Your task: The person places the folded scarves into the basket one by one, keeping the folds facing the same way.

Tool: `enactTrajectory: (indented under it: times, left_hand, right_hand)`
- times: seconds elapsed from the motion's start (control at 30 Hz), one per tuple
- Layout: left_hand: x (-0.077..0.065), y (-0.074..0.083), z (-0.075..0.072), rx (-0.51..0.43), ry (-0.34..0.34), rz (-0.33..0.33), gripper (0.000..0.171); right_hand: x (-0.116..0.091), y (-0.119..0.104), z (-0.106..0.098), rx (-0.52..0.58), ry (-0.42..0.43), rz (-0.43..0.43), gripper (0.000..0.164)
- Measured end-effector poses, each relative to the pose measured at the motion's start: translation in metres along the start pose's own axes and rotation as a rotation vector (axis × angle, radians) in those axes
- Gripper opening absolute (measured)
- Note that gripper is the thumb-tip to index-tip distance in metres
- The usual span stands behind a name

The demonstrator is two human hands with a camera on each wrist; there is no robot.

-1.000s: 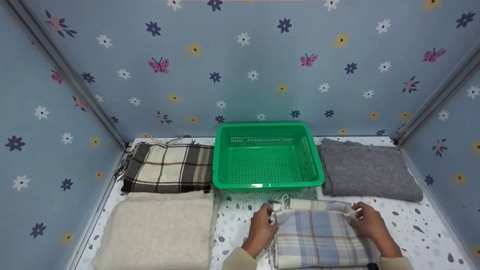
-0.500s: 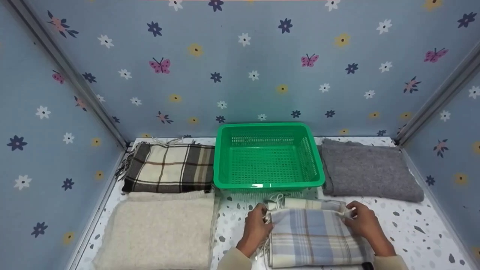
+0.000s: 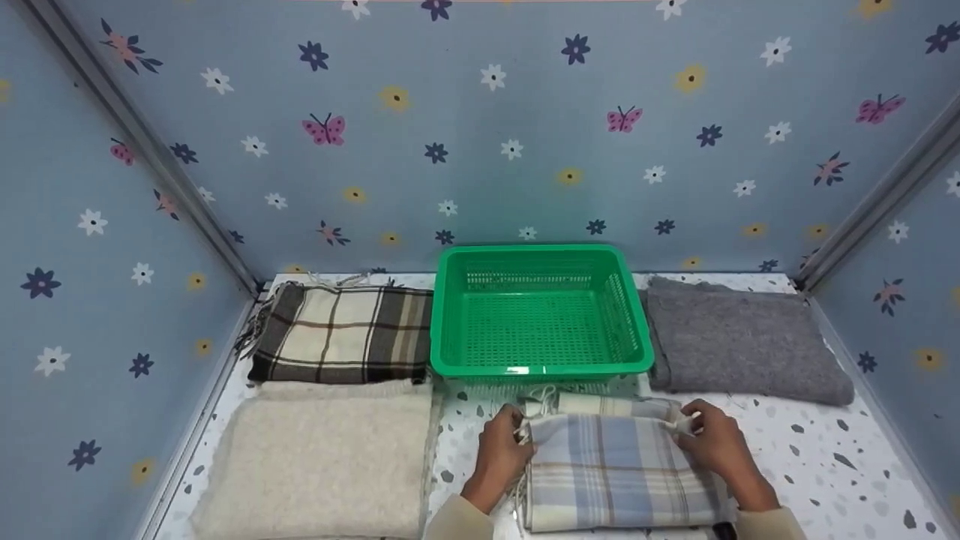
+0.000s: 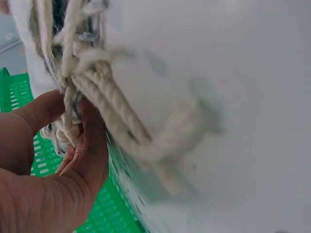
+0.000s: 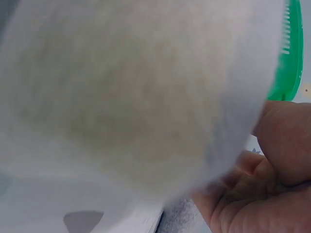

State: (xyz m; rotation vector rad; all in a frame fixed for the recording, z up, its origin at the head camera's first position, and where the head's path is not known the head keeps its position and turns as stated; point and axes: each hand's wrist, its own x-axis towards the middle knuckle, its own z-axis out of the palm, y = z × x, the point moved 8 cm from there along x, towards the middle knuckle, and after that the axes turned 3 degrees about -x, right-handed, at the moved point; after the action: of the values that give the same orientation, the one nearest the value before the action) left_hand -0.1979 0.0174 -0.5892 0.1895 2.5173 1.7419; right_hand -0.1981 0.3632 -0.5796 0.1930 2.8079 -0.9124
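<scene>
The left hand (image 3: 499,450) and right hand (image 3: 716,442) are pinching the far corners of the folded plaid cloth (image 3: 619,476), which is extending between them near the green perforated basket (image 3: 540,370). Twisted cream fringe (image 4: 114,97) is trailing beside the left fingers (image 4: 92,150).

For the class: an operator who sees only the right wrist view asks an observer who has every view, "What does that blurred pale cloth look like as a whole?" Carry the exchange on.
Observer: In the head view, it is a folded plaid cloth in blue and cream with thin brown lines.
Operator: What is the left hand doing?
Observer: It pinches the left edge, beside some corded fringe.
Operator: And what lies to the left of the green basket?
Observer: A folded checked cloth in cream, black and brown.
</scene>
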Motion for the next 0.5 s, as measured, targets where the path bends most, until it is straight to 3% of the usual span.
enactTrajectory:
  times: [0.3,0.5]
  left_hand:
    - [-0.002,-0.007,-0.012,0.034,0.002,-0.037,0.028]
    - [-0.005,-0.008,-0.020,0.001,-0.001,-0.047,0.029]
  right_hand:
    - [0.001,-0.014,0.008,0.021,0.012,-0.033,0.037]
    - [0.003,-0.021,0.013,0.038,0.010,-0.026,0.036]
